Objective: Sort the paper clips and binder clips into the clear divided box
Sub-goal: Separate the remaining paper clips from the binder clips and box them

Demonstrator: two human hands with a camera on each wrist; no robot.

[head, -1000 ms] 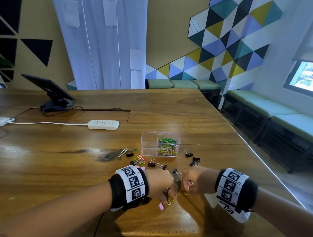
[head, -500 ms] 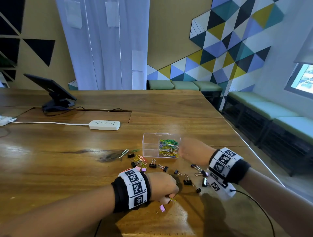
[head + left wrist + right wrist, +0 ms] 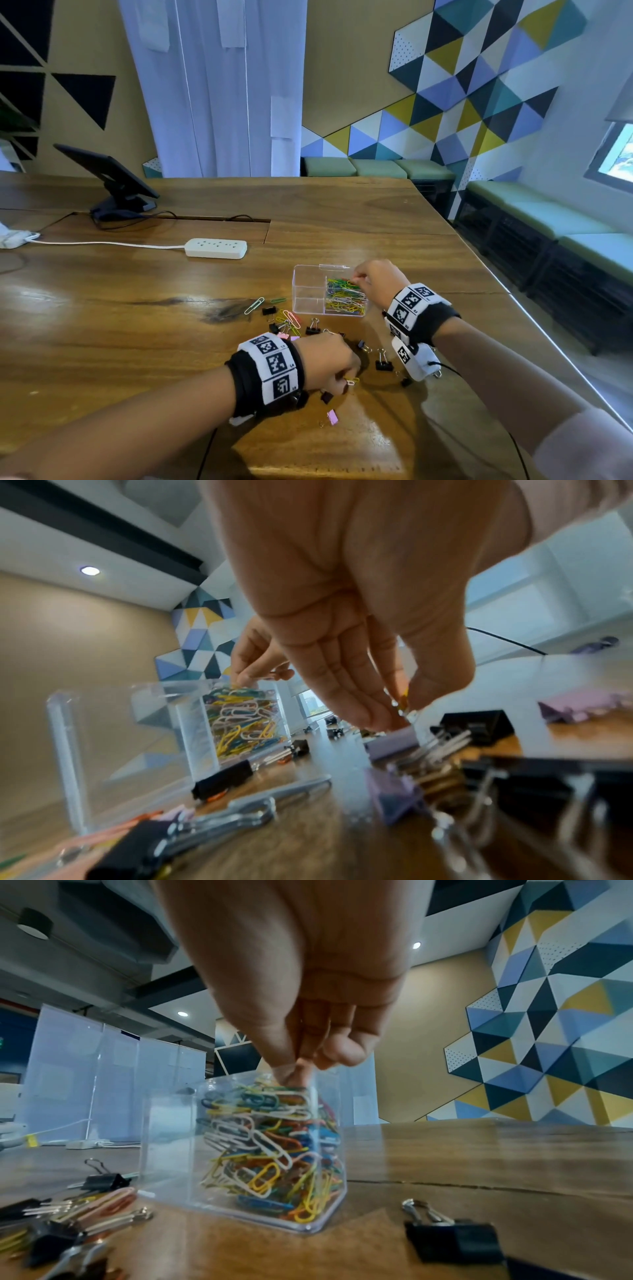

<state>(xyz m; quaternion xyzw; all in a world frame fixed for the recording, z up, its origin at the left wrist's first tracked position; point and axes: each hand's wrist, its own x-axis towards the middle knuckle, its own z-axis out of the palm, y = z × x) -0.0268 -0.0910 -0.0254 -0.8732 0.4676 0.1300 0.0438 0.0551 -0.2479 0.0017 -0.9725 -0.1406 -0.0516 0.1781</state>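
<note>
Nearest the camera, a small pink binder clip (image 3: 332, 417) lies alone on the glossy brown wooden table (image 3: 137, 335), just below the person's left hand (image 3: 327, 366). That hand hangs low over the tabletop with its fingers curled downward, pinching a yellow paper clip (image 3: 352, 381) between thumb and fingertips, a dark binder clip (image 3: 326, 397) lying just beneath it. Beside the hand to the right sit two black binder clips with silver wire handles (image 3: 383, 361), and further left a loose scatter of coloured paper clips and black binder clips (image 3: 286, 320) spreads across the wood, a pale green paper clip (image 3: 254, 306) at its outer edge. Beyond these stands the clear plastic divided box (image 3: 308, 291), open at the top; its right compartment holds a heap of multicoloured paper clips (image 3: 344, 296), while its left compartment shows nothing inside. The right hand (image 3: 378, 281) reaches over the right compartment from the right, thumb and fingertips (image 3: 291, 1073) pressed narrowly together just above the heap; whether they hold a clip cannot be told for certain, though the left wrist view shows a thin reddish wire at the fingertips. Both wrists wear black bands with white coded markers. Farther back lie a white power strip with its cord (image 3: 216, 248) and a dark tablet on a stand (image 3: 109, 178), before a white curtain (image 3: 219, 85) and a wall of coloured triangular panels (image 3: 479, 85).
</note>
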